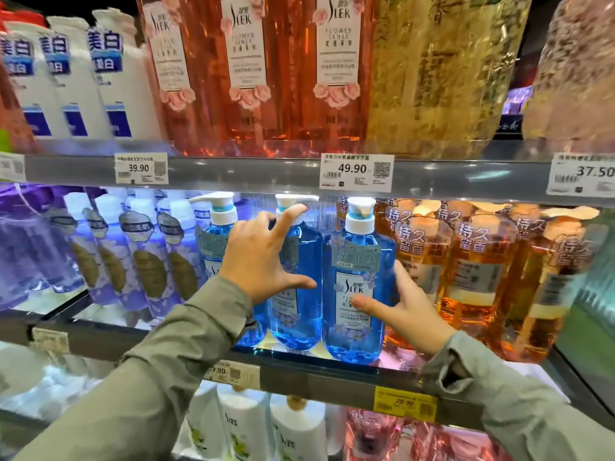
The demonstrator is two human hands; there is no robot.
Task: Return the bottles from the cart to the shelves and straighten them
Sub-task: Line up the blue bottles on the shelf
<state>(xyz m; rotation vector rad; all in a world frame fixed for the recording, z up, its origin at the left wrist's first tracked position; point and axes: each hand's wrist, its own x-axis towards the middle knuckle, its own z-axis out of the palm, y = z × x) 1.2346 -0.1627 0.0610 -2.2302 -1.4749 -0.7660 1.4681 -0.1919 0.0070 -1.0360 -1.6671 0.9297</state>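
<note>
Right grip (404, 307) low on front blue bottle (356, 261)

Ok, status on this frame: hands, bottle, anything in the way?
Left hand open, fingers spread on middle blue bottle. Right hand grips front blue bottle, upright at shelf edge. Orange bottles close beside, nothing blocking.

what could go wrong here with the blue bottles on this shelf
1. The front blue bottle stands close to the shelf edge; a pull from the right hand might tip it off.
2. The left hand has a finger beside the pump of the middle blue bottle; pressing there could turn or squirt it.
3. The right hand's fingers sit against the orange bottles, which may get nudged askew.
</note>
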